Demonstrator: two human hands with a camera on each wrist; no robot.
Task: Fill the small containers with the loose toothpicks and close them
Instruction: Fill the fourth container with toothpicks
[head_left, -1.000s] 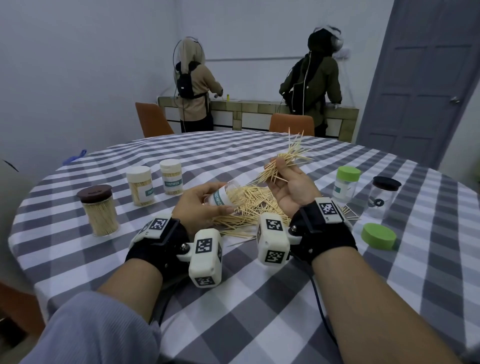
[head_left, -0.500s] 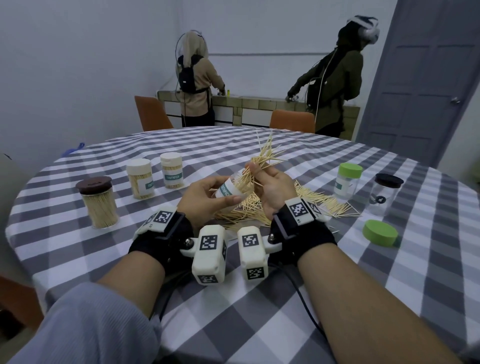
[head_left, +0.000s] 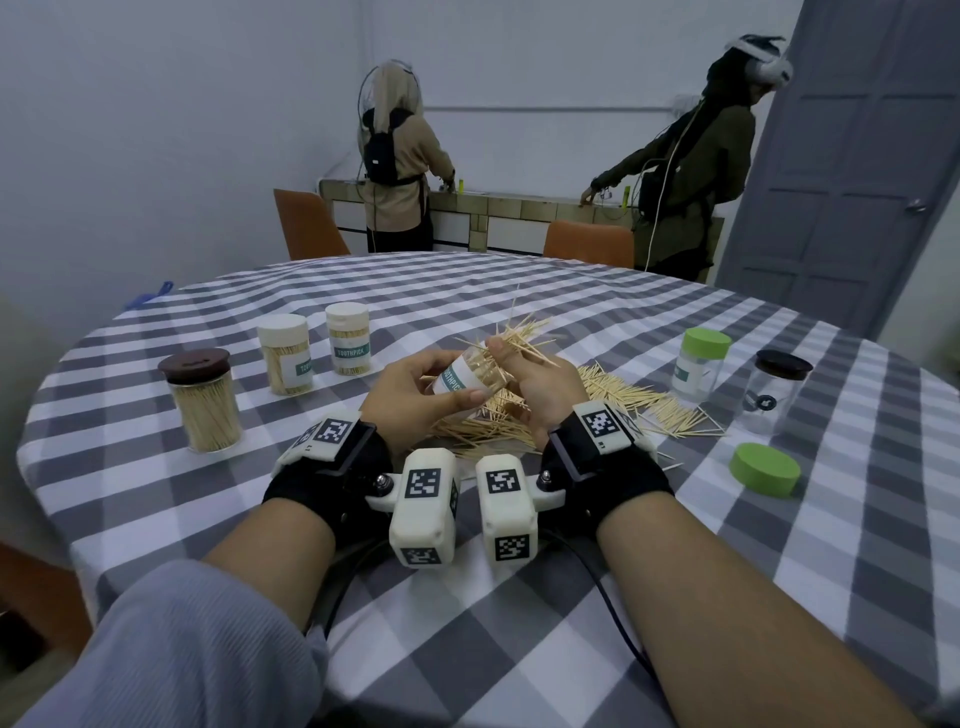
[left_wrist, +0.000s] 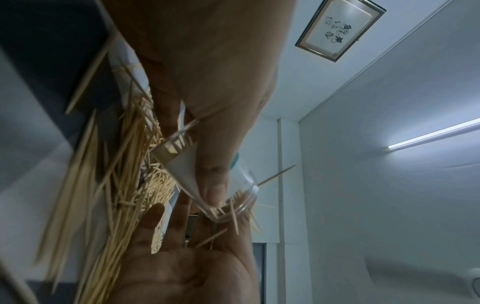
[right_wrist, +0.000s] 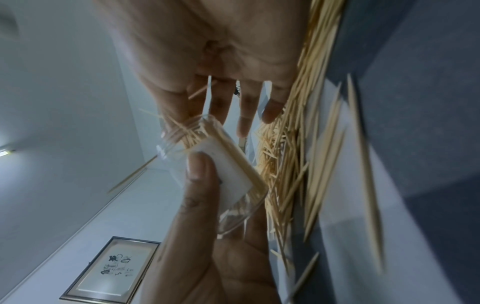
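Note:
My left hand (head_left: 415, 395) grips a small clear container (head_left: 465, 375) with a white TOOTHPICK label, tilted with its mouth towards my right hand. Its thumb (left_wrist: 211, 185) lies across the label. My right hand (head_left: 514, 366) is cupped at the mouth with straight fingers (right_wrist: 245, 115), its thumb on top of toothpicks (head_left: 522, 335) that stick out of the container (right_wrist: 221, 164) and fan upward. The right palm (left_wrist: 182, 263) faces the container (left_wrist: 187, 168). A big pile of loose toothpicks (head_left: 623, 397) lies on the checked tablecloth under and to the right of both hands.
At the left stand a full brown-lidded jar (head_left: 205, 400) and two white-lidded containers (head_left: 284, 353) (head_left: 348, 338). At the right are a green-lidded container (head_left: 698, 364), a dark-lidded clear jar (head_left: 774, 397) and a loose green lid (head_left: 763, 468). Two people stand at the far counter.
My right hand has carried a bunch of toothpicks from above the pile leftward to the container's mouth, and its fingers have straightened. My left hand has lifted the container slightly.

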